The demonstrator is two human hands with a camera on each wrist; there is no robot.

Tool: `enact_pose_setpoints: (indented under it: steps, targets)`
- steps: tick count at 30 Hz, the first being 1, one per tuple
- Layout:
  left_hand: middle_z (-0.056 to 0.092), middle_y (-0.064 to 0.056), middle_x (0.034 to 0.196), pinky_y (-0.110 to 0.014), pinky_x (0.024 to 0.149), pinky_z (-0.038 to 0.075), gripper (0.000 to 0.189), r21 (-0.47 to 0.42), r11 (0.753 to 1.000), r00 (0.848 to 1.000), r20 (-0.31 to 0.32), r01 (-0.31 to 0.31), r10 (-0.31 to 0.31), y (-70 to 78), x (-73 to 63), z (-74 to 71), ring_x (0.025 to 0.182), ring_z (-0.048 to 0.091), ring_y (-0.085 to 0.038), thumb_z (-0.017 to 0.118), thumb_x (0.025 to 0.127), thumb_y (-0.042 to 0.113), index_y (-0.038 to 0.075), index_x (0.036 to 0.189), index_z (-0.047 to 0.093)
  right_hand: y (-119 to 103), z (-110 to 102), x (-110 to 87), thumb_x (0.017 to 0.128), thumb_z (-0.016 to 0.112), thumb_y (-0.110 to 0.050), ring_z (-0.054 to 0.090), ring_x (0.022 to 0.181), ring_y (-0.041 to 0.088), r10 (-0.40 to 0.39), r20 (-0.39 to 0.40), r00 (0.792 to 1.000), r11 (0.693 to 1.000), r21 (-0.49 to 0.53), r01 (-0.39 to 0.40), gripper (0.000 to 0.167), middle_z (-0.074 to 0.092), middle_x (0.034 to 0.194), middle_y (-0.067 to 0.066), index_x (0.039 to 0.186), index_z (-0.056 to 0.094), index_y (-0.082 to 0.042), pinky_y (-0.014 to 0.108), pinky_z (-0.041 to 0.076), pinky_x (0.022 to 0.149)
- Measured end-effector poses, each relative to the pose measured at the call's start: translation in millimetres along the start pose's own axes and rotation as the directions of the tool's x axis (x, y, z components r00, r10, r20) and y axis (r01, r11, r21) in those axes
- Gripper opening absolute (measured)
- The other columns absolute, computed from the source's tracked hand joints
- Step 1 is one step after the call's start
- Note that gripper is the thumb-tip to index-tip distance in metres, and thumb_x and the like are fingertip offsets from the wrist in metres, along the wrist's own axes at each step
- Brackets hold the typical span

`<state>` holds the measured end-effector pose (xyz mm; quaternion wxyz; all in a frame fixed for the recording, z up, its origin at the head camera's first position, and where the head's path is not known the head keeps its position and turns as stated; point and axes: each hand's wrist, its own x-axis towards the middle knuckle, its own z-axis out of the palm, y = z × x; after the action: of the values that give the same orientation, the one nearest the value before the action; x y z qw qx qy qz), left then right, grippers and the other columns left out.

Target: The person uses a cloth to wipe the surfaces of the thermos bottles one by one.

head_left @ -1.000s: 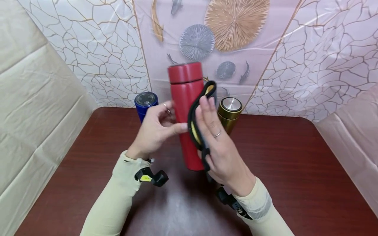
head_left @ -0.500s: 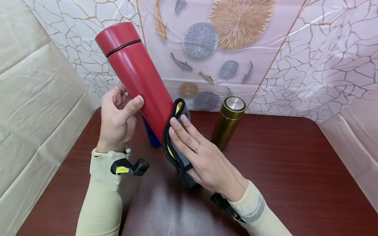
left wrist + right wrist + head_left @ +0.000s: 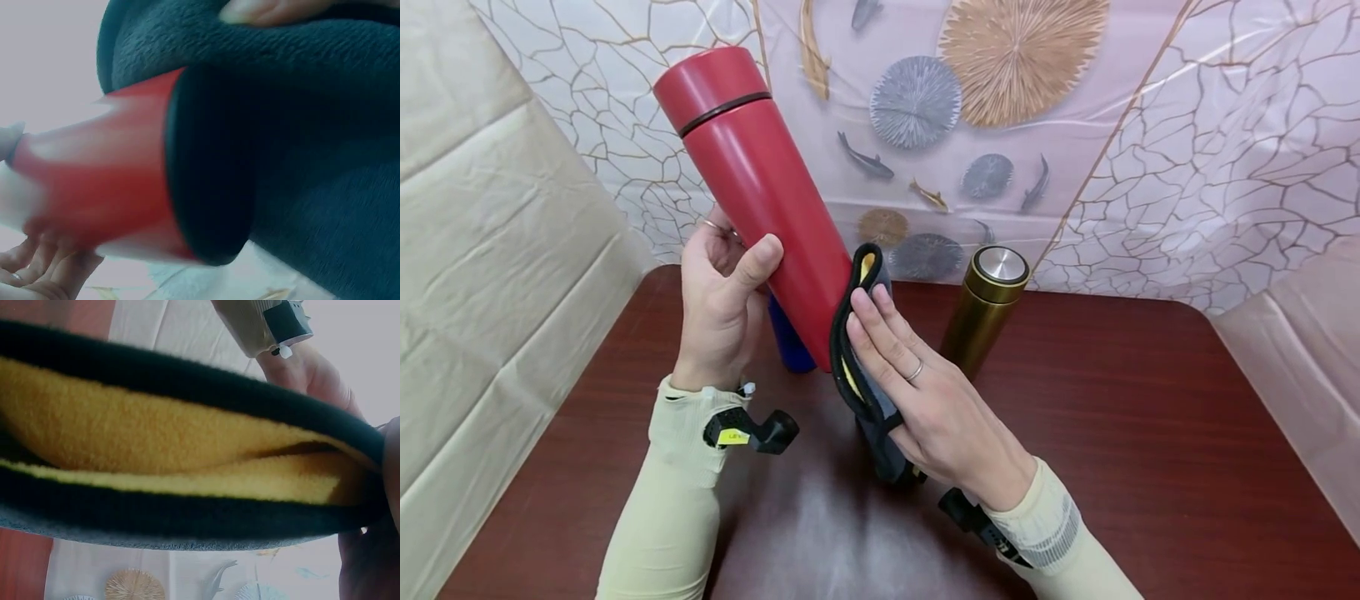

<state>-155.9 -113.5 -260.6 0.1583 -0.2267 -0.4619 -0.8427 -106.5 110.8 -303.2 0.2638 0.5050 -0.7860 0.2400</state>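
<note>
My left hand (image 3: 718,292) grips a red thermos flask (image 3: 767,192) around its side, thumb across the front. The flask is held up and tilted, lid towards the upper left and base towards the lower right. My right hand (image 3: 943,404) holds a folded cleaning cloth (image 3: 887,458), grey outside with black edging, beside the flask's lower end. Its fingers lie nearly straight along the cloth; the thumb is hidden in the head view. Yellow lining (image 3: 125,431) shows inside the fold in the right wrist view. In the left wrist view the flask's dark base (image 3: 212,175) faces the cloth.
A gold-brown thermos flask (image 3: 981,321) with a silver-topped lid stands on the red-brown table (image 3: 1120,417), behind my right hand. Behind the red flask is a blue flask (image 3: 788,342), mostly hidden. Patterned sheeting (image 3: 917,100) hangs at the back, and pale sheeting (image 3: 535,225) covers the sides.
The red flask has gone from nearly upright to a tilt towards the upper left, raised by my left hand. The cloth has shifted left and down to its lower end, uncovering the gold-brown flask.
</note>
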Motion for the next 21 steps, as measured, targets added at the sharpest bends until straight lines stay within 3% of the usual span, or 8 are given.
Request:
enact_pose_setpoints:
  steps: [6, 11, 13, 16, 19, 21]
  targets:
    - [0.065, -0.008, 0.113, -0.031, 0.088, 0.058, 0.038, -0.009, 0.999, 0.999, -0.014, 0.043, -0.043, -4.8, -3.1, 4.7, 0.102, 0.067, -0.02, 0.064, 0.091, 0.013, 0.003, 0.126, 0.053, -3.0, -1.2, 1.5, 0.08, 0.039, 0.012, 0.018, 0.158, 0.035, -0.014, -0.021, 1.0, 1.0, 0.023, 0.014, 0.074, 0.02, 0.169, 0.018, 0.154, 0.034, 0.008, 0.042, 0.024, 0.128]
    - [0.061, -0.007, 0.116, -0.029, 0.089, 0.057, 0.047, 0.052, 0.995, 0.996, -0.033, 0.081, -0.08, -4.9, -5.4, 5.9, 0.106, 0.063, -0.019, 0.068, 0.09, 0.016, 0.009, 0.131, 0.045, -7.5, -0.1, 4.1, 0.078, 0.05, 0.012, 0.025, 0.157, 0.034, -0.071, 0.004, 0.997, 0.997, -0.032, 0.071, 0.075, 0.03, 0.165, 0.022, 0.152, 0.038, 0.008, 0.042, 0.026, 0.127]
    - [0.062, -0.009, 0.122, -0.031, 0.093, 0.057, 0.05, 0.08, 0.993, 0.996, -0.009, 0.091, -0.091, -4.2, -4.8, 6.1, 0.112, 0.065, -0.022, 0.066, 0.091, 0.015, 0.01, 0.135, 0.043, -7.4, 0.9, 4.6, 0.083, 0.056, 0.007, 0.026, 0.156, 0.033, -0.074, 0.02, 0.997, 0.995, -0.069, 0.076, 0.071, 0.033, 0.164, 0.022, 0.152, 0.039, 0.007, 0.042, 0.026, 0.127]
    - [0.06, -0.014, 0.13, -0.036, 0.1, 0.056, 0.053, 0.082, 0.992, 0.994, 0.042, 0.099, -0.102, -4.3, -2.3, 6.6, 0.118, 0.065, -0.027, 0.062, 0.094, 0.012, 0.011, 0.142, 0.04, -4.4, 1.8, 3.5, 0.088, 0.053, 0.006, 0.026, 0.157, 0.032, -0.046, 0.03, 0.999, 0.994, -0.098, 0.049, 0.067, 0.033, 0.165, 0.02, 0.153, 0.038, 0.004, 0.043, 0.025, 0.128]
    - [0.059, -0.016, 0.132, -0.038, 0.102, 0.056, 0.059, 0.068, 0.993, 0.992, 0.069, 0.099, -0.104, -5.8, -1.7, 6.7, 0.118, 0.066, -0.029, 0.07, 0.095, 0.021, 0.011, 0.143, 0.037, -1.5, 1.4, 2.3, 0.089, 0.049, 0.007, 0.025, 0.157, 0.031, -0.025, 0.028, 0.999, 0.994, -0.102, 0.028, 0.066, 0.031, 0.166, 0.018, 0.154, 0.038, 0.003, 0.043, 0.024, 0.128]
    - [0.06, -0.014, 0.128, -0.036, 0.1, 0.057, 0.067, 0.05, 0.994, 0.994, 0.06, 0.092, -0.095, -7.4, -2.7, 7.0, 0.115, 0.067, -0.027, 0.079, 0.09, 0.031, 0.011, 0.139, 0.037, 0.2, 1.1, 1.9, 0.088, 0.048, 0.008, 0.026, 0.157, 0.032, -0.029, 0.024, 0.999, 0.995, -0.092, 0.031, 0.067, 0.031, 0.165, 0.019, 0.154, 0.038, 0.004, 0.042, 0.024, 0.128]
